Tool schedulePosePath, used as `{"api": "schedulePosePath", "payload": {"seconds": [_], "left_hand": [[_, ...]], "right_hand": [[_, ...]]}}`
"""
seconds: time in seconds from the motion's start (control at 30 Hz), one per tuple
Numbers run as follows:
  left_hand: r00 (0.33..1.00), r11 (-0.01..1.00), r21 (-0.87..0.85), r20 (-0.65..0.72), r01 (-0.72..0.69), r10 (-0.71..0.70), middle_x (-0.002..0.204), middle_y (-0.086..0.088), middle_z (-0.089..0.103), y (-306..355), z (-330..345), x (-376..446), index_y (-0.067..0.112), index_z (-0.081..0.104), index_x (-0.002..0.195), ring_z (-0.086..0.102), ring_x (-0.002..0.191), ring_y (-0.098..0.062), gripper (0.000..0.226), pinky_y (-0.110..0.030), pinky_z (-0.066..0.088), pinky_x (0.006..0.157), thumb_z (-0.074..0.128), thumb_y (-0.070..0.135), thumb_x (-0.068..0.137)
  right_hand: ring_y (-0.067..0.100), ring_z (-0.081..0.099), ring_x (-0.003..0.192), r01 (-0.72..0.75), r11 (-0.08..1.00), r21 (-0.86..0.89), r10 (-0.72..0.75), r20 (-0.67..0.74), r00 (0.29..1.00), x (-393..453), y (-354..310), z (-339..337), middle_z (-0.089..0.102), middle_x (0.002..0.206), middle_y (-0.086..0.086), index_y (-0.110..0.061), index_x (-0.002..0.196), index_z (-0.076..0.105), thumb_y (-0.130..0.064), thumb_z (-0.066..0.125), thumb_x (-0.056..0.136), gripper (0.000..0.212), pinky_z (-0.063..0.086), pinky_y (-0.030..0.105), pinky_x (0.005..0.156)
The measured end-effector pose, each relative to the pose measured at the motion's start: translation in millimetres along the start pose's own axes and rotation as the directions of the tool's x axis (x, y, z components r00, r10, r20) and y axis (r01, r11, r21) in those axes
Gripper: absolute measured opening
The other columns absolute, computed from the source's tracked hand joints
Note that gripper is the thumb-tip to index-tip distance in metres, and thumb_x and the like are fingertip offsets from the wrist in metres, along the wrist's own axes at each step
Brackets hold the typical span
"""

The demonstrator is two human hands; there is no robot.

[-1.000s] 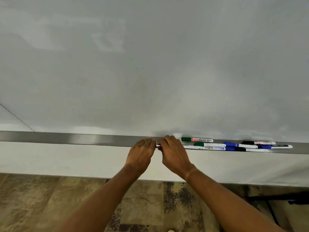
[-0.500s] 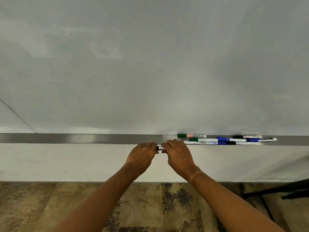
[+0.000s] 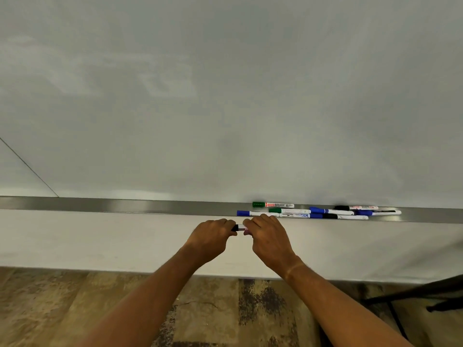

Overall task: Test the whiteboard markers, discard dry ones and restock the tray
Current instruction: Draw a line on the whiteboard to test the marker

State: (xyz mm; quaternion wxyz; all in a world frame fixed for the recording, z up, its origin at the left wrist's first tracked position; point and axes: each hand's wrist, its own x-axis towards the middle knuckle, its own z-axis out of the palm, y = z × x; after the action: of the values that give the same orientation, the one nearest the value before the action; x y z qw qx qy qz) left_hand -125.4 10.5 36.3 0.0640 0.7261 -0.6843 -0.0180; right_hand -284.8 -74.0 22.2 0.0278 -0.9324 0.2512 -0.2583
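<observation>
Below the tray's (image 3: 125,204) front edge, both hands, left hand (image 3: 211,237) and right hand (image 3: 269,240), held one marker (image 3: 239,227) level, fingers closed around its ends, forearms extended.

whiteboard (image 3: 225,96): pale grey-white, plain, one thin dark diagonal line at far left
tray (image 3: 125,205): brushed silver-grey metal
held marker (image 3: 239,227): black end, white barrel with a pinkish-red patch
tray markers (image 3: 313,211): white barrels; caps green, blue, black; two labels red
floor (image 3: 75,309): mottled tan and brown, dark blotches
wall below tray (image 3: 100,241): off-white, plain
</observation>
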Motion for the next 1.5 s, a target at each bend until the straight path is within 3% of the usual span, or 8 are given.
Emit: {"api": "schedulePosePath", "payload": {"seconds": [0.23, 0.4, 0.6, 0.77, 1.0, 1.13, 1.27, 1.5], "left_hand": [[0.997, 0.997, 0.056, -0.056, 0.05, -0.047, 0.106, -0.007, 0.064, 34.1, 3.8, -5.4, 0.015, 0.054, 0.12, 0.061, 0.082, -0.03, 0.025, -0.037, 0.049, 0.069, 0.043, 0.019, 0.099], [0.987, 0.996, 0.093, -0.162, -0.005, 0.02, 0.09, -0.009, 0.07, 50.1, 3.5, -10.8, 0.007, 0.067, 0.107, 0.065, 0.062, -0.025, 0.04, -0.032, 0.054, 0.056, 0.078, 0.002, 0.069], [0.986, 0.999, 0.051, -0.167, 0.005, 0.004, 0.072, -0.002, 0.068, 41.7, 4.5, -19.4, 0.013, 0.069, 0.092, 0.061, 0.053, -0.019, 0.032, -0.025, 0.046, 0.043, 0.082, 0.004, 0.065], [0.993, 0.999, -0.032, -0.109, 0.03, -0.034, 0.091, -0.008, 0.069, 23.2, 6.9, -22.1, 0.012, 0.064, 0.109, 0.064, 0.074, -0.026, 0.022, -0.034, 0.054, 0.065, 0.063, 0.011, 0.087], [0.999, 0.995, -0.083, -0.016, 0.048, -0.049, 0.107, -0.006, 0.067, -2.1, 4.0, -23.2, 0.016, 0.059, 0.12, 0.061, 0.09, -0.021, 0.026, -0.025, 0.044, 0.076, 0.053, 0.015, 0.095], [0.999, 0.988, -0.146, 0.005, 0.042, -0.042, 0.105, -0.003, 0.069, -20.4, -5.0, -19.1, 0.016, 0.064, 0.115, 0.063, 0.09, -0.02, 0.027, -0.028, 0.049, 0.078, 0.058, 0.009, 0.09], [0.962, 0.959, -0.137, 0.147, 0.249, -0.228, 0.094, 0.0, 0.072, -91.3, -9.0, -47.3, 0.015, 0.068, 0.089, 0.066, 0.088, -0.015, 0.016, -0.028, 0.053, 0.077, 0.057, 0.005, 0.086], [0.988, 0.98, -0.166, -0.087, 0.112, -0.127, 0.092, -0.004, 0.067, -69.7, -31.4, -26.8, 0.013, 0.069, 0.095, 0.061, 0.084, -0.026, 0.017, -0.035, 0.05, 0.072, 0.058, 0.025, 0.092]], "right_hand": [[0.018, 0.061, 0.07, 0.019, 0.999, 0.041, -0.019, -0.002, 1.0, -20.1, 17.3, -12.4, 0.069, 0.078, -0.001, -0.014, 0.093, 0.071, -0.002, 0.079, 0.066, 0.031, 0.048, 0.027, 0.064], [0.019, 0.063, 0.073, -0.016, 0.996, 0.084, 0.015, 0.015, 1.0, -25.2, 23.5, -11.8, 0.07, 0.083, 0.002, -0.013, 0.097, 0.071, -0.002, 0.078, 0.069, 0.031, 0.051, 0.028, 0.066], [0.019, 0.061, 0.071, 0.033, 0.994, 0.104, -0.036, 0.027, 0.999, -24.6, 17.9, -8.3, 0.069, 0.08, 0.001, -0.012, 0.097, 0.071, 0.002, 0.075, 0.069, 0.031, 0.05, 0.03, 0.065], [0.018, 0.061, 0.071, 0.045, 0.992, 0.114, -0.046, 0.003, 0.999, -20.8, 8.8, -0.3, 0.07, 0.08, 0.001, -0.012, 0.096, 0.071, 0.002, 0.076, 0.068, 0.033, 0.049, 0.029, 0.065], [0.019, 0.059, 0.07, 0.075, 0.994, 0.081, -0.073, -0.034, 0.997, -12.7, -8.5, 11.5, 0.069, 0.079, 0.0, -0.011, 0.096, 0.071, 0.005, 0.076, 0.068, 0.033, 0.047, 0.029, 0.064], [0.023, 0.062, 0.076, 0.068, 0.996, 0.049, -0.066, -0.05, 0.997, 2.2, -18.4, 14.0, 0.07, 0.082, 0.004, -0.009, 0.095, 0.071, 0.01, 0.07, 0.067, 0.033, 0.047, 0.032, 0.071], [0.026, 0.063, 0.08, -0.118, 0.993, -0.001, 0.118, -0.095, 0.988, -5.8, 30.5, -7.8, 0.072, 0.086, 0.007, -0.008, 0.091, 0.073, 0.019, 0.07, 0.059, 0.042, 0.045, 0.032, 0.076], [0.029, 0.062, 0.08, -0.113, 0.99, -0.085, 0.107, -0.075, 0.991, 13.1, 22.3, -7.7, 0.07, 0.09, 0.011, -0.005, 0.099, 0.071, 0.005, 0.075, 0.071, 0.03, 0.05, 0.038, 0.071]]}}
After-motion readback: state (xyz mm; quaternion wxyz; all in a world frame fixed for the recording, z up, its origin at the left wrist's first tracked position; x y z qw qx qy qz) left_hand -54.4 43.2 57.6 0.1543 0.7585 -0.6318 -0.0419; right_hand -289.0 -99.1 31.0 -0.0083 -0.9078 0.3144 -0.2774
